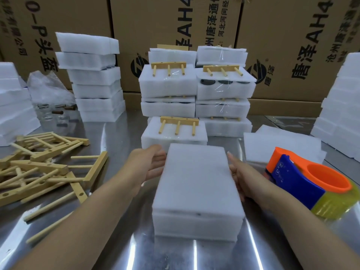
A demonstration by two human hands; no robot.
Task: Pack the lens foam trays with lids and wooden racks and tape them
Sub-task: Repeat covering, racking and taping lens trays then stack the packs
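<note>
Nearest, centre of the steel table (116, 240): a white foam tray (196, 225) w/ its lid (196, 172) on top, long side running away from the viewer, dark seam showing at the front edge. Both hands flank it. Left hand (153, 164): fingers straight & together, laid against the tray's left side near the far corner, slightly blurred. Right hand (239, 176): fingers straight, flat along the right side; neither hand curls round anything. Just right of the right wrist, a tape gun (303, 178), blue & orange w/ a clear yellowish roll, lying on the table. Left, a loose pile of wooden racks (44, 168) w/ pegs pointing all ways. Right, behind the tape gun, flat foam sheets (280, 147). Straight behind the tray, touching or nearly so, a taped pack (173, 137) w/ a rack on top. Further back, two stacks of taped packs (194, 88), racks on top, dark lenses visible in some. Left of those, a leaning foam stack (95, 78) & a crumpled plastic bag (48, 90). More foam piles at far left (13, 106) & far right (342, 106). Printed cartons (292, 45) wall the back.
</note>
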